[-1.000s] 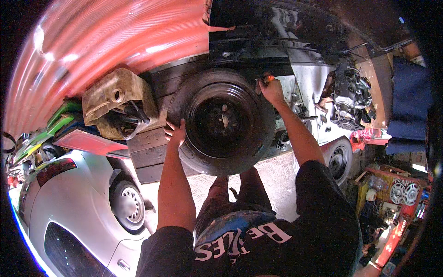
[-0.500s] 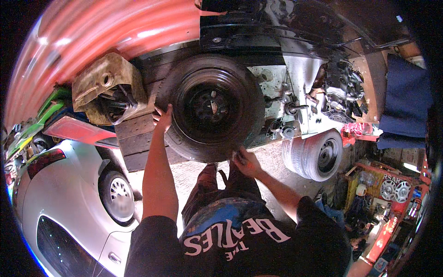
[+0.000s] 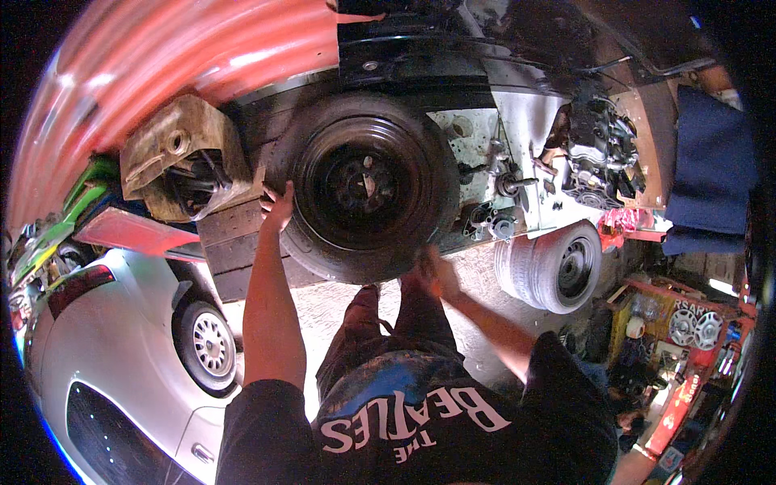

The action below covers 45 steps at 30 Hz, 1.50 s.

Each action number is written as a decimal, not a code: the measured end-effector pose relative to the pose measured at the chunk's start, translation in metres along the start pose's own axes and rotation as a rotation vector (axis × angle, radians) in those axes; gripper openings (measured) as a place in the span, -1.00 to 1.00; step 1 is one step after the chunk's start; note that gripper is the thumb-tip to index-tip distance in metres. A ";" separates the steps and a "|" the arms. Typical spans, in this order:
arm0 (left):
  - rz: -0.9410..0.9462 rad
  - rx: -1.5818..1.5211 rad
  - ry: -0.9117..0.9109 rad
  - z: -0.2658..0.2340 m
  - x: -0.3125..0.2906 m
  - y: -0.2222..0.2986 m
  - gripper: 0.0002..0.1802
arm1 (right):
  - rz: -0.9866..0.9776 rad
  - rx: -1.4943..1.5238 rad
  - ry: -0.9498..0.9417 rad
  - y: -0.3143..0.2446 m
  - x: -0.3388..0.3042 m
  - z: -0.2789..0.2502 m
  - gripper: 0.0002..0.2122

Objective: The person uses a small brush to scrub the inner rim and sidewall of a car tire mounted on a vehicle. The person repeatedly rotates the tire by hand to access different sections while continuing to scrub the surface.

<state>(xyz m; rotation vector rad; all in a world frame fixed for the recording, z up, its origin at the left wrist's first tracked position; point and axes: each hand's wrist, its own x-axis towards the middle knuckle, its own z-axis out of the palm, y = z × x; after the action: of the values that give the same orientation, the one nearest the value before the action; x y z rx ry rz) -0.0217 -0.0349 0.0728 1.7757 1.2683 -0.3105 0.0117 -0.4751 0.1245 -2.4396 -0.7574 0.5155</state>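
Left hand at the left edge of a tyre on a dark steel wheel — fingers spread, thumb against the sidewall. Right hand at the tyre's lower right edge, motion-blurred; can't tell if it grips anything. Wheel sits between the hands, face toward camera, overlapping dark wooden planks. Grimy tan metal tank left of it; greasy metal parts right — more wheels beyond, lower right. Silver car lower left.
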 end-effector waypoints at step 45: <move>-0.197 0.176 0.032 0.022 0.000 -0.009 0.08 | 0.505 1.007 0.511 -0.108 0.245 0.058 -0.62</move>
<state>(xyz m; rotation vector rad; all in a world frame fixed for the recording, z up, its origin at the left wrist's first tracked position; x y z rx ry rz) -0.0230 -0.0515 0.0563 1.8107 1.4808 -0.5209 0.1280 -0.2286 0.0939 -1.6326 0.3135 0.3025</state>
